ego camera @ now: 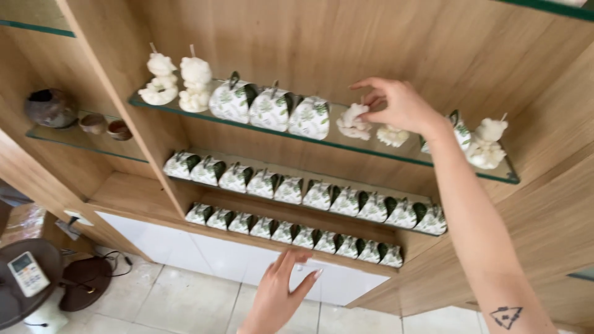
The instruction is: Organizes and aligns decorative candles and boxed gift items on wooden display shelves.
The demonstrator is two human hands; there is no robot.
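My right hand (399,105) reaches up to the top glass shelf (346,145) and pinches a small white bear-shaped candle (352,122) lying there. Another white candle (392,135) sits just right of it, partly behind my wrist. My left hand (278,294) hangs low with fingers spread and nothing in it, in front of the bottom row of gift boxes (297,234). Two upright white candles (179,80) and three leaf-printed white boxes (272,108) stand on the left part of the same shelf.
A middle row of leaf-printed boxes (303,193) fills the shelf below. A further candle (487,143) and box stand at the shelf's right end. Dark pottery bowls (52,108) rest on a left glass shelf. A remote control (28,272) lies on a round dark table.
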